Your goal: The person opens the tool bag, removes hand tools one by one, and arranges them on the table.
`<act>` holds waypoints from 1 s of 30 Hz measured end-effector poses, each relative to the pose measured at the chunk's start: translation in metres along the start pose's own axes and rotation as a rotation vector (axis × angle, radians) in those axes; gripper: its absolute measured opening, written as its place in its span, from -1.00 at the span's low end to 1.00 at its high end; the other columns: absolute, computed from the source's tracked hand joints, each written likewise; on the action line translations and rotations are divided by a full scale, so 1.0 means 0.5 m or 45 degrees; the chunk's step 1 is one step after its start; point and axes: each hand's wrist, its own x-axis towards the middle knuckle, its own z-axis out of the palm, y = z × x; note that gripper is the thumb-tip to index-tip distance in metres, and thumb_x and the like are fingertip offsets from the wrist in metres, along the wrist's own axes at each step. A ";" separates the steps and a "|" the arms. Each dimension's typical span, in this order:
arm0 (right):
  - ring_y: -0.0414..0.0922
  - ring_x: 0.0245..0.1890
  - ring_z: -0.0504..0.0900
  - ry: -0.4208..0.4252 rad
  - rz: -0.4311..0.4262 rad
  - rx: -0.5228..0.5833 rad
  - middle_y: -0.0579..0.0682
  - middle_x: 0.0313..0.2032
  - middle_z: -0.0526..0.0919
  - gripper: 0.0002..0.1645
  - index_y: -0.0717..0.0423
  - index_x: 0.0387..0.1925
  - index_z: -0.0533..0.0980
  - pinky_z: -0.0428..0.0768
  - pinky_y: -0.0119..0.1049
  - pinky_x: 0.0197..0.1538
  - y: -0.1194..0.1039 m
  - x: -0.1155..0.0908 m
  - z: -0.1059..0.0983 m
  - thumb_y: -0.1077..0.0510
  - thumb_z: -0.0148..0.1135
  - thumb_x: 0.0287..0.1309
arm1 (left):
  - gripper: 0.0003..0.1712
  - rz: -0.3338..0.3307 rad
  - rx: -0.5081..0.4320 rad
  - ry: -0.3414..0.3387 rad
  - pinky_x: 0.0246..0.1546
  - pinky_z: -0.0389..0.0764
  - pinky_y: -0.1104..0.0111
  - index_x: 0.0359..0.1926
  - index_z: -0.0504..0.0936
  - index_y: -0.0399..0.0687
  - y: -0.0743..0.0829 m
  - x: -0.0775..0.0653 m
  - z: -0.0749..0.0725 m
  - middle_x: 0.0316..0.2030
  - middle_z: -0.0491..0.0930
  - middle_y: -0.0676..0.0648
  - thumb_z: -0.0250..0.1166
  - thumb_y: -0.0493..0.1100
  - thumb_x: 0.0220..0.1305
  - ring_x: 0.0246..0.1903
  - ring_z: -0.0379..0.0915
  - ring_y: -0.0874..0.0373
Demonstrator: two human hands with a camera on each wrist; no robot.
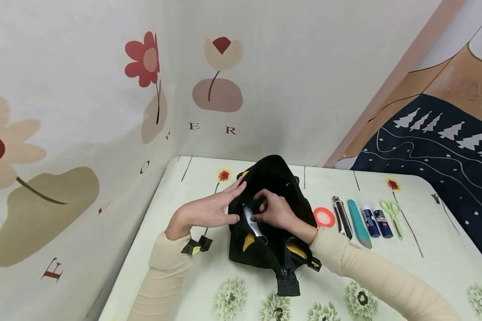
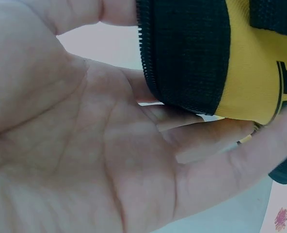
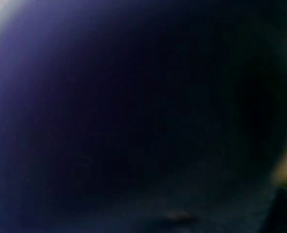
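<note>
A black tool bag [image 1: 251,258] with yellow patches stands on the table, its zipped mouth spread wide. My left hand [image 1: 213,208] lies along the bag's left rim with fingers fairly straight. In the left wrist view, the palm [image 2: 85,145] faces the bag's zipper edge [image 2: 146,53], and some fingers pass behind the fabric. My right hand [image 1: 276,211] reaches into the mouth, fingers bent, its thumb and fingertips at a long silver-grey object [image 1: 254,225]; its exact kind is unclear. Dark, blurred bag fabric [image 3: 134,107] fills most of the right wrist view.
Right of the bag lie a red-orange tape roll [image 1: 324,217], a utility knife [image 1: 342,217], a teal flat tool [image 1: 359,223], two blue glue sticks [image 1: 376,222] and green scissors [image 1: 393,216]. A patterned wall [image 1: 281,89] rises behind the table.
</note>
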 end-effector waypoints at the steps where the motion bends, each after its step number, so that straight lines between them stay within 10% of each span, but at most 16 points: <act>1: -0.21 -0.45 0.55 -0.010 0.008 -0.012 -0.08 -0.41 0.66 -0.37 0.19 0.14 0.63 0.57 -0.25 -0.22 0.001 0.000 0.005 0.19 0.77 0.08 | 0.05 0.001 0.006 0.003 0.67 0.02 -0.12 0.78 -0.22 -0.35 -0.001 0.000 -0.001 0.79 -0.45 -0.27 0.19 -0.26 0.53 0.77 -0.41 -0.17; 13: -0.24 -0.47 0.53 -0.050 -0.004 -0.106 -0.11 -0.44 0.63 -0.21 0.22 0.24 0.59 0.56 -0.28 -0.25 0.020 0.002 0.045 0.17 0.80 -0.01 | 0.14 -0.010 0.067 0.045 0.61 0.16 -0.07 0.77 -0.16 -0.39 0.003 -0.008 -0.008 0.79 -0.39 -0.30 0.28 -0.32 0.35 0.76 -0.27 -0.16; 23: -0.29 -0.49 0.56 -0.095 -0.002 -0.125 -0.15 -0.48 0.66 -0.17 0.24 0.28 0.62 0.57 -0.33 -0.28 0.019 0.003 0.051 0.18 0.80 -0.04 | 0.12 0.005 0.105 0.088 0.01 0.46 0.26 0.76 -0.07 -0.43 0.004 -0.012 -0.009 0.79 -0.29 -0.30 0.32 -0.34 0.31 0.30 0.41 -0.19; 30: -0.26 -0.45 0.59 -0.132 -0.006 -0.130 -0.12 -0.44 0.69 -0.12 0.28 0.33 0.60 0.61 -0.29 -0.22 0.021 0.002 0.049 0.24 0.79 -0.06 | 0.12 0.004 0.110 0.096 0.09 0.43 0.21 0.76 -0.06 -0.40 0.006 -0.013 -0.010 0.79 -0.28 -0.29 0.32 -0.32 0.33 0.43 0.28 -0.17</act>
